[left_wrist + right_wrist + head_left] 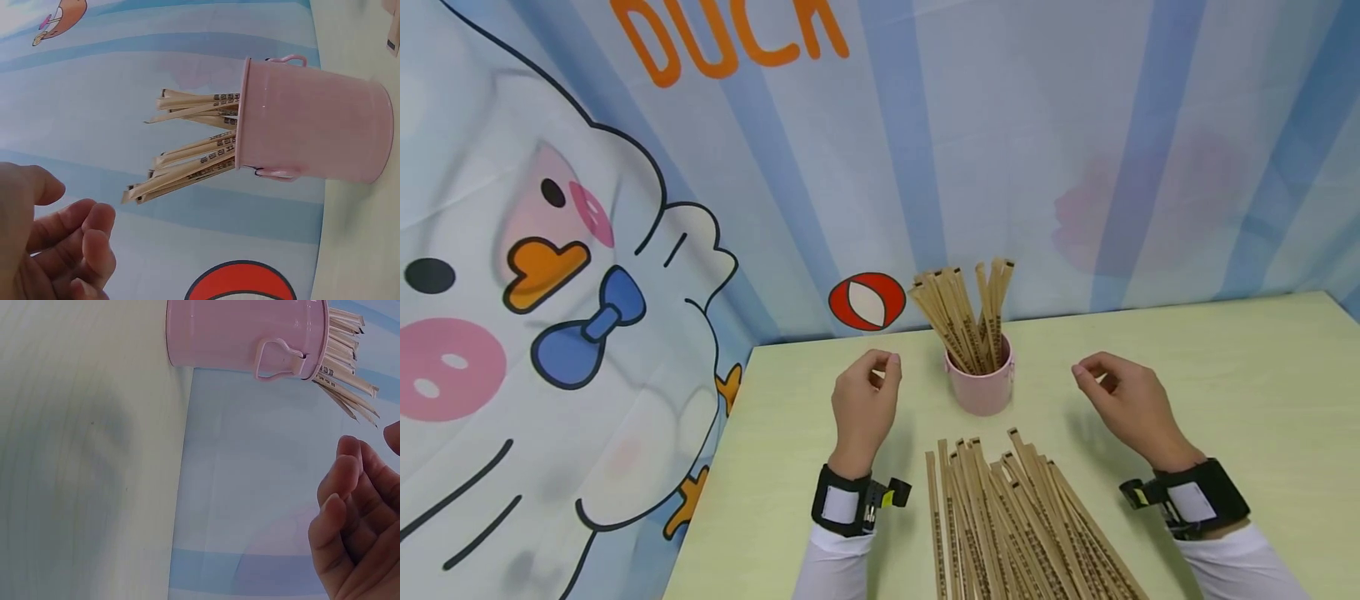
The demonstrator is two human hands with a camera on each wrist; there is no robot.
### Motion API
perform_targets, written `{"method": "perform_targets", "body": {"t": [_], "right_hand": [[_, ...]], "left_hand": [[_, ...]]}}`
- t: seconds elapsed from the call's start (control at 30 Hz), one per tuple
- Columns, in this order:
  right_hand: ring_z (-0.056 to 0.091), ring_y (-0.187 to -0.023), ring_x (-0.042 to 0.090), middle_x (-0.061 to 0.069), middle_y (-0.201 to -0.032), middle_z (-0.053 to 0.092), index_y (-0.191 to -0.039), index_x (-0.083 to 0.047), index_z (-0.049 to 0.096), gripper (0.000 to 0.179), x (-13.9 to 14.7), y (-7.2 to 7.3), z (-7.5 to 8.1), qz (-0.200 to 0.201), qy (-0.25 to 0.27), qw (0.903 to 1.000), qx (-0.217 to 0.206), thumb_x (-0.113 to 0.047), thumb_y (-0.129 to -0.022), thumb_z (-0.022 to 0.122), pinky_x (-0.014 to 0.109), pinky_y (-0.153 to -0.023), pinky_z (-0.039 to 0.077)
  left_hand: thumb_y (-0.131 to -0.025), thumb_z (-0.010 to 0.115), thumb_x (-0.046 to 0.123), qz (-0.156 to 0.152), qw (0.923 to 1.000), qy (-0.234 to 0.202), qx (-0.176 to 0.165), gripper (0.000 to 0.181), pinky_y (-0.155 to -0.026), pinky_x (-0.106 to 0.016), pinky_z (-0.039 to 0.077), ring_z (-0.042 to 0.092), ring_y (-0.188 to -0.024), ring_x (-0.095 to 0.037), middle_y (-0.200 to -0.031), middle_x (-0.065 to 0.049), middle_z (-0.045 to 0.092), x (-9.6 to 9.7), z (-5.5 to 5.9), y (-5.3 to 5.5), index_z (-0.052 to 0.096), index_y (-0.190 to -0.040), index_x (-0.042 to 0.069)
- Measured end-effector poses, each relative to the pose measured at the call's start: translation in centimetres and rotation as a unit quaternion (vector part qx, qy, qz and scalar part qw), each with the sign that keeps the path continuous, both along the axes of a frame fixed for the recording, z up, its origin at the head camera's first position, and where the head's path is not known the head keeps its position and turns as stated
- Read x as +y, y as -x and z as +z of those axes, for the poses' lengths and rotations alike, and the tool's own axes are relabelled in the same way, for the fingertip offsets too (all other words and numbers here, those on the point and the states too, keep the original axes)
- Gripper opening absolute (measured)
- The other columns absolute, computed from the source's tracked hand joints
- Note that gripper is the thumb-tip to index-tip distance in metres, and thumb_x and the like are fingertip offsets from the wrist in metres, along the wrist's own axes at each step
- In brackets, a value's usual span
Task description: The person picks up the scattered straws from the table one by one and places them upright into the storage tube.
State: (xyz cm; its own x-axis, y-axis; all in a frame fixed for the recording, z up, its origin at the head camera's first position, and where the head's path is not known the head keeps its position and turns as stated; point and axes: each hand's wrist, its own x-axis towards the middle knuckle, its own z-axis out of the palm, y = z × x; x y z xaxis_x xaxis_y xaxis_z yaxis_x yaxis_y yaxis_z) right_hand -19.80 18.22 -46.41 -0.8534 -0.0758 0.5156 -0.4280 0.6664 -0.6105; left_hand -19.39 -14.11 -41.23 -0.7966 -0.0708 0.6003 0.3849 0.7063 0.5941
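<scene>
A small pink bucket (982, 390) stands upright near the back of the table, with side handles. Several slim sticks in printed brown paper wrappers (958, 321) lean out of its top in two clumps. In front of it lies a loose fanned pile of the same paper-wrapped sticks (1015, 525). My left hand (863, 404) hovers left of the bucket, fingers loosely bent and nothing in them. To the right of the bucket hangs my right hand (1131, 404), also holding nothing, its fingers relaxed and bent. Both wrist views show gaps between the fingertips and the bucket's sticks.
The pale yellow table (1247, 375) ends at a fabric backdrop (1037, 150) with blue stripes, a cartoon duck and a red ball print (867, 302). Each wrist wears a black strap with a small camera.
</scene>
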Motion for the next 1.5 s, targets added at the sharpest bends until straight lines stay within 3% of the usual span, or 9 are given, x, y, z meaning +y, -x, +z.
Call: {"method": "perform_targets", "body": {"t": [0.2,0.63,0.77,0.87,1.03,1.17,1.27,1.5], "right_hand": [[0.050,-0.054,0.013,0.007,-0.079,0.066,-0.094,-0.006,0.068,0.017,-0.1,-0.3,0.0,0.003,0.006,0.9999,-0.012,-0.021,-0.093,0.060,0.027,-0.046,0.036],[0.053,-0.059,0.012,0.006,-0.081,0.067,-0.096,-0.006,0.068,0.020,0.3,-0.8,-0.6,0.029,-0.052,0.9977,-0.032,-0.023,-0.093,0.059,0.028,-0.049,0.038],[0.052,-0.059,0.010,0.003,-0.079,0.066,-0.095,-0.007,0.067,0.021,0.4,-1.3,-0.7,0.041,-0.082,0.9932,-0.072,-0.026,-0.093,0.059,0.027,-0.049,0.039],[0.051,-0.059,0.009,-0.001,-0.077,0.064,-0.090,-0.011,0.067,0.018,0.2,-1.8,-0.8,0.070,-0.115,0.9827,-0.128,-0.027,-0.092,0.061,0.027,-0.051,0.039],[0.045,-0.052,0.007,-0.008,-0.063,0.054,-0.074,-0.019,0.060,0.017,-0.3,-2.5,-1.7,0.143,-0.166,0.9478,-0.232,-0.027,-0.088,0.065,0.025,-0.049,0.036],[0.039,-0.048,0.006,-0.009,-0.055,0.045,-0.065,-0.020,0.055,0.024,-0.4,-3.0,-2.6,0.190,-0.180,0.9249,-0.276,-0.027,-0.083,0.069,0.022,-0.047,0.031],[0.037,-0.047,0.005,-0.010,-0.053,0.042,-0.061,-0.020,0.053,0.026,-0.6,-3.3,-2.8,0.201,-0.185,0.9187,-0.286,-0.026,-0.080,0.070,0.022,-0.047,0.030],[0.035,-0.046,0.005,-0.011,-0.051,0.039,-0.057,-0.021,0.051,0.026,-1.3,-3.7,-2.8,0.179,-0.205,0.9198,-0.283,-0.023,-0.076,0.068,0.022,-0.045,0.027]], "left_hand": [[-0.094,0.056,0.022,0.012,0.9999,0.002,-0.002,0.020,-0.054,-0.024,0.042,0.052,-0.059,-0.011,-0.073,0.000,0.066,-0.6,-0.3,-1.0,0.068,-0.083,0.011],[-0.095,0.055,0.023,0.013,0.9998,0.004,-0.012,0.021,-0.054,-0.025,0.043,0.051,-0.059,-0.010,-0.073,0.001,0.066,-1.0,-0.7,-1.0,0.068,-0.083,0.011],[-0.095,0.055,0.023,0.014,0.9998,0.007,-0.012,0.021,-0.053,-0.024,0.043,0.051,-0.059,-0.009,-0.073,0.001,0.066,-1.0,-0.7,-1.1,0.068,-0.083,0.011],[-0.094,0.056,0.022,0.014,0.9998,0.008,-0.008,0.021,-0.053,-0.024,0.043,0.051,-0.058,-0.010,-0.072,0.001,0.066,-1.1,-0.7,-1.1,0.068,-0.083,0.011],[-0.095,0.055,0.022,0.012,0.9999,0.008,-0.004,0.021,-0.053,-0.024,0.043,0.051,-0.058,-0.010,-0.072,0.001,0.066,-1.1,-0.6,-1.2,0.068,-0.082,0.010],[-0.094,0.055,0.022,0.011,0.9999,0.011,-0.004,0.020,-0.052,-0.024,0.043,0.050,-0.058,-0.008,-0.072,0.001,0.066,-1.1,-0.7,-1.2,0.067,-0.082,0.011],[-0.094,0.056,0.022,0.010,0.9999,0.011,-0.005,0.020,-0.052,-0.024,0.042,0.050,-0.058,-0.008,-0.072,0.001,0.066,-1.1,-0.7,-1.2,0.067,-0.082,0.011],[-0.095,0.056,0.023,0.009,0.9998,0.008,-0.013,0.021,-0.053,-0.025,0.042,0.051,-0.058,-0.011,-0.073,0.000,0.066,-1.0,-0.8,-1.3,0.068,-0.083,0.010]]}}
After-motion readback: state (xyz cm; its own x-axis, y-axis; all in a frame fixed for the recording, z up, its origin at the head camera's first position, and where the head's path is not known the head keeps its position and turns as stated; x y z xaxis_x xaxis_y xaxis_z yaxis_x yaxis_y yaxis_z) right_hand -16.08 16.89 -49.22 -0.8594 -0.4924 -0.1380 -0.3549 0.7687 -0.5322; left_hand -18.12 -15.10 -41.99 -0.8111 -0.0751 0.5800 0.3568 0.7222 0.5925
